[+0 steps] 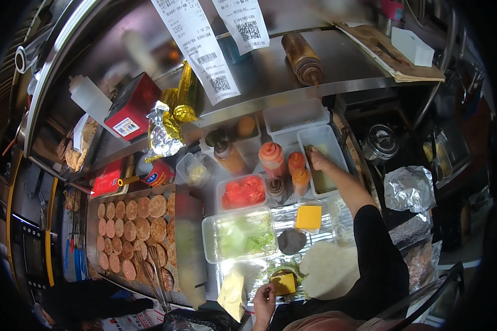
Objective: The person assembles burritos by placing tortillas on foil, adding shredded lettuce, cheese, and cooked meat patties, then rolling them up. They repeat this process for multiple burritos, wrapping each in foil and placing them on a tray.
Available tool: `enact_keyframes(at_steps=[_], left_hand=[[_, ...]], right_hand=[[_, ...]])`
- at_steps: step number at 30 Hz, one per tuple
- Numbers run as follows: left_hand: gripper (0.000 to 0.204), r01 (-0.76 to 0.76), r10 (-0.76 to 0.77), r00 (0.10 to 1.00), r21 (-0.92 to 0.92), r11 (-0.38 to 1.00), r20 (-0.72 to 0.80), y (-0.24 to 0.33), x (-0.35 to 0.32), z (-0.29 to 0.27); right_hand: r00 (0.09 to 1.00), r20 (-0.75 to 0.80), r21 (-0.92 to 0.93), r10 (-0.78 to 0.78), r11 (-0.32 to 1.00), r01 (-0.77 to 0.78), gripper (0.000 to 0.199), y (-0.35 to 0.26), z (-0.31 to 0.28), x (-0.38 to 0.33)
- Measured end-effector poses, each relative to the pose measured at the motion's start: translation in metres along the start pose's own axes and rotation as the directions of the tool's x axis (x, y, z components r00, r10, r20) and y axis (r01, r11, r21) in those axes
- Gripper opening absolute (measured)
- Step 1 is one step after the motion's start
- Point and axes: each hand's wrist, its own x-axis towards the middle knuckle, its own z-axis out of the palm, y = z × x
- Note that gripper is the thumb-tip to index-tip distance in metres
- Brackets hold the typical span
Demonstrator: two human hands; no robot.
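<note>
My left hand [264, 300] is low in the middle, fingers curled together at the left edge of a square yellow cheese slice [283, 283]. That slice lies over a dark round piece, with lettuce [276, 268] behind it. My right hand [316, 159] reaches into a long clear container [332, 175]; its fingertips are bunched near the left wall, and what they hold is hidden. Between the hands, on foil [328, 234], are another cheese slice [308, 217], a dark grey round piece [291, 241] and a large pale flat round [328, 269].
Lettuce fills a clear tub [240, 236], and a container [243, 192] holds red slices. Sauce bottles [271, 157] stand beside my right forearm. Browned patties [142, 229] and tongs [157, 270] lie on a griddle at left. Paper receipts [201, 49] hang before a steel shelf [348, 55].
</note>
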Motion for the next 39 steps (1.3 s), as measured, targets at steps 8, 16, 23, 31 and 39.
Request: enact_keyframes(at_steps=[8,16,23,31,39], left_hand=[[0.018,0.023,-0.021,0.999,-0.069,0.997,0.028,0.000,0.003,-0.002],[0.018,-0.020,0.023,0.996,-0.037,0.999,0.083,0.012,0.007,-0.001],[0.017,-0.039,0.044,0.997,-0.074,0.996,0.068,-0.004,0.009,-0.002],[0.015,-0.023,0.028,0.998,-0.069,0.997,0.060,0.002,0.009,-0.005],[0.013,-0.044,0.048,0.998,-0.062,0.997,0.051,0.009,0.007,-0.006]], right_hand=[[0.855,0.509,-0.050,-0.101,0.988,0.147,0.042,-0.035,-0.081,-0.079],[0.704,0.710,0.006,-0.010,1.000,0.008,0.033,-0.027,-0.085,-0.113],[0.744,0.664,-0.055,0.072,0.997,-0.048,0.036,-0.044,-0.084,-0.116],[0.584,0.809,0.080,0.071,0.970,-0.229,0.025,-0.006,-0.069,-0.099],[0.626,0.780,0.232,0.011,0.924,-0.305,0.026,-0.038,-0.110,-0.119]])
